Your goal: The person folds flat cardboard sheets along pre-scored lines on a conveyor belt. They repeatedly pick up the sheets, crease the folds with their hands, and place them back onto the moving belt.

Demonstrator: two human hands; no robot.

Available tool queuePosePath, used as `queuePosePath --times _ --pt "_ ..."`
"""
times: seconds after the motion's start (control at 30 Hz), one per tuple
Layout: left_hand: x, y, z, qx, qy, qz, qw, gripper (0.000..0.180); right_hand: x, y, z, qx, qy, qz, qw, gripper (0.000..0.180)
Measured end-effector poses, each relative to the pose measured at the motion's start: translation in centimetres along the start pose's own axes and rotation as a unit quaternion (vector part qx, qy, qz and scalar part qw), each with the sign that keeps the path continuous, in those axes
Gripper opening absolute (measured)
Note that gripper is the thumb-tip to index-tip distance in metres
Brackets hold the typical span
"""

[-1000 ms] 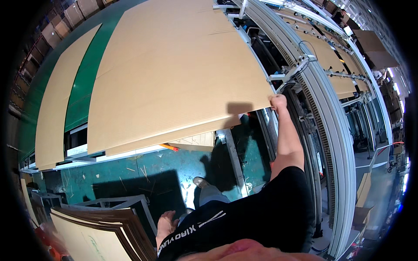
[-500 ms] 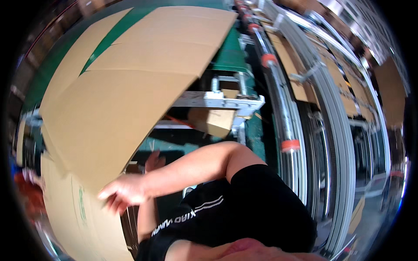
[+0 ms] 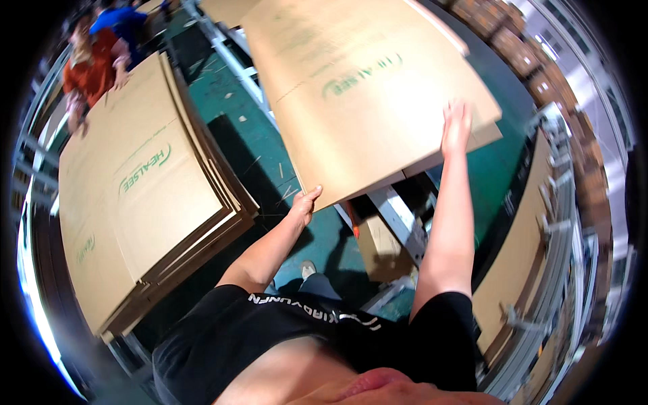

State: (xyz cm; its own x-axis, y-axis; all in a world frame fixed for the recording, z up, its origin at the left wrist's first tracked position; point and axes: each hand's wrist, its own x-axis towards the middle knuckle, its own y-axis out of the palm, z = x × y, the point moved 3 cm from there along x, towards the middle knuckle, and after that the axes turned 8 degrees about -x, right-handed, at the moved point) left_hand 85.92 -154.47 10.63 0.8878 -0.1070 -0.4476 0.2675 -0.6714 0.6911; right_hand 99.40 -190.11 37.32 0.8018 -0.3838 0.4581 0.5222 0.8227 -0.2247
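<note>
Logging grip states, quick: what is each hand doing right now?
Left hand: gripping the near corner of the cardboard sheet.
Right hand: fingers flat on the same sheet's edge.

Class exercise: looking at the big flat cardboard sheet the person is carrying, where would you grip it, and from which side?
Probably along its near edge, from below and toward you, hands spread wide. The cardboard sheet is broad, thin and floppy; the left hand takes the near corner and the right hand presses flat near the right edge.
</note>
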Motion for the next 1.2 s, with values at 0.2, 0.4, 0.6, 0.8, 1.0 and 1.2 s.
queuePosePath --times 0.2,0.4,0.6,0.8,1.0,1.2 --pt "0.5 5.7 -9.0 0.179 0.107 -0.084 0.974 0.025 -11.1 8.0 -14.7 -0.357 -0.013 0.137 0.924 0.078" --pt "-6.3 2.0 -21.0 0.078 0.149 -0.077 0.983 0.032 -11.1 11.8 -9.8 0.185 0.462 -0.018 0.867 0.11" --pt "-23.2 -2.9 -34.4 0.169 0.212 -0.194 0.943 0.058 -14.8 10.8 -12.7 0.502 0.369 0.061 0.78 0.045" --pt "-42.0 -17.0 -42.3 0.202 0.303 -0.294 0.884 0.06 -27.4 17.0 5.4 0.532 0.332 0.143 0.766 0.035" --pt "-59.3 -45.3 -45.2 0.174 0.274 -0.252 0.911 0.065 -46.2 25.4 17.5 0.493 0.324 0.277 0.759 0.035" --pt "-71.9 -57.0 -49.5 0.251 0.193 -0.372 0.873 0.072 -64.7 34.4 29.5 0.409 0.366 0.511 0.662 0.033"
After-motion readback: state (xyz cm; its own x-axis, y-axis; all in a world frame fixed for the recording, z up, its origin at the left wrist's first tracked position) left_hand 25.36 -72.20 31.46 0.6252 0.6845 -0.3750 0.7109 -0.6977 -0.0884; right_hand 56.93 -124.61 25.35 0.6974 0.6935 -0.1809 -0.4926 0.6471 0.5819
